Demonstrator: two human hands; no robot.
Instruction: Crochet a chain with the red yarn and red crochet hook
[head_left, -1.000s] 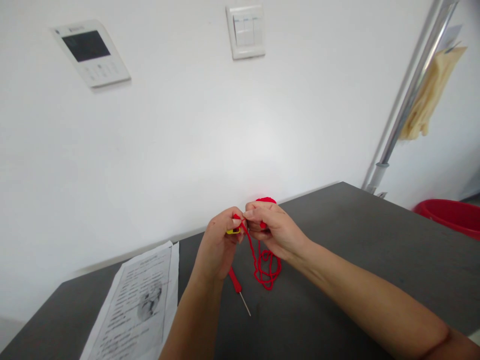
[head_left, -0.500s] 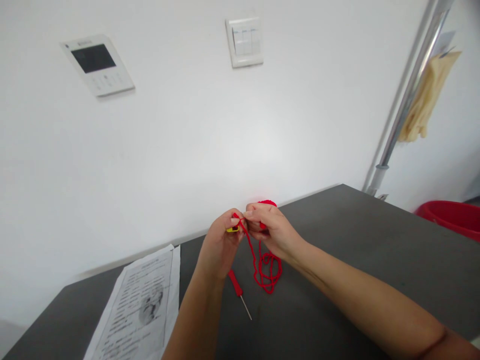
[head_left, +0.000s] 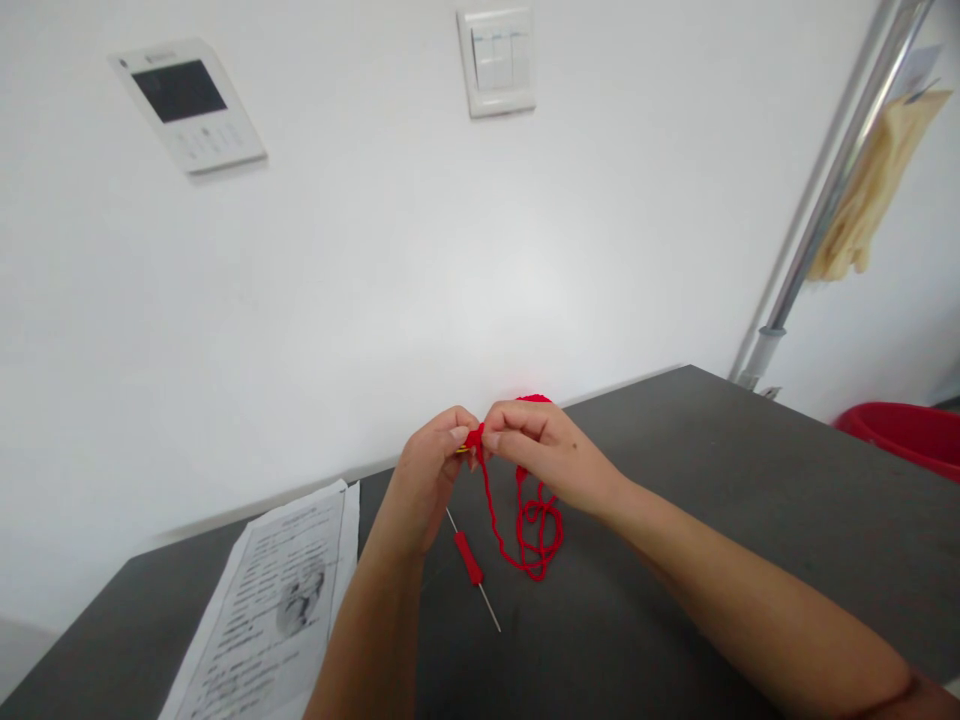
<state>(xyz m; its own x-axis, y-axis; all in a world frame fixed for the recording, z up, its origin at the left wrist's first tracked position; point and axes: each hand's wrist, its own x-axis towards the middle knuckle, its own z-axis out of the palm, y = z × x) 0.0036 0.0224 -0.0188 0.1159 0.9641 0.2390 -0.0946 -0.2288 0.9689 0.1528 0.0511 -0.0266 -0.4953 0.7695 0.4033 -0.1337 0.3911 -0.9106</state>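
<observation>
My left hand (head_left: 433, 462) is closed, pinching a small red crochet piece (head_left: 475, 437) between thumb and fingers. A bit of yellow (head_left: 463, 450), perhaps a stitch marker, shows at its lower edge. My right hand (head_left: 544, 452) is closed too, its thumb and forefinger gripping the piece's right side. From there a strand of red yarn (head_left: 491, 510) hangs down to a loose tangle on the table. Below my hands lies a crochet hook (head_left: 469, 558) with a red handle and a thin metal shaft at each end. Behind my right hand a red yarn ball (head_left: 535, 398) is mostly hidden.
Printed sheets (head_left: 262, 590) lie on the dark table (head_left: 675, 480) at the left. The white wall behind carries a switch plate (head_left: 499, 62) and an intercom panel (head_left: 191, 105). A metal pole (head_left: 832, 190) and a red tub (head_left: 900, 430) stand at the right.
My fingers have shifted on the crochet piece, and more of it shows between them. The yarn strand now hangs straighter and lower. The hook's upper shaft has come into sight as my left hand moved left.
</observation>
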